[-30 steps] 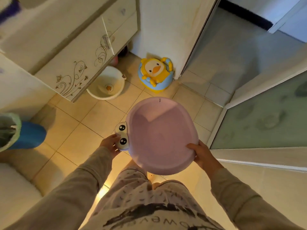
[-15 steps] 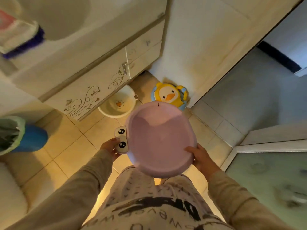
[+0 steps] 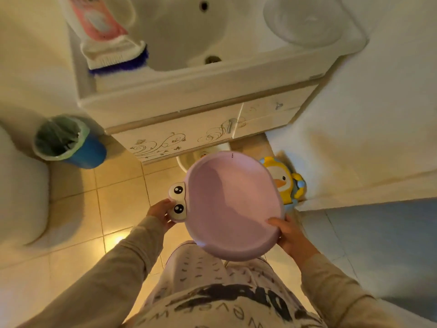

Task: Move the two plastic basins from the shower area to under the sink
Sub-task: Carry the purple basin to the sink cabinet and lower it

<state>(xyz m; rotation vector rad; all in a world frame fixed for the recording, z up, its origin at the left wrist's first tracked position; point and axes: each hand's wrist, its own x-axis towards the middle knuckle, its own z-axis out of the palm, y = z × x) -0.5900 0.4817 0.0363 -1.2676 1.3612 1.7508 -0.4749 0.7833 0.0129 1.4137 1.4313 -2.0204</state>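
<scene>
Pink basin (image 3: 233, 204), empty, gripped by left hand (image 3: 159, 213) and right hand (image 3: 289, 235); white basin (image 3: 189, 158) on tiled floor (image 3: 118, 202) beneath sink cabinet (image 3: 189, 136).

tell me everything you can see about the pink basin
The pink basin is an oval, shallow tub of smooth, matte plastic, empty inside. A white tab with two black cartoon eyes sticks out from its left rim. It is held in the air, tilted, above the tiled floor in front of the sink cabinet. The left hand has its grip at the eye tab, and the right hand holds the near right rim. It hides part of a white basin and a duck potty behind it.
</scene>
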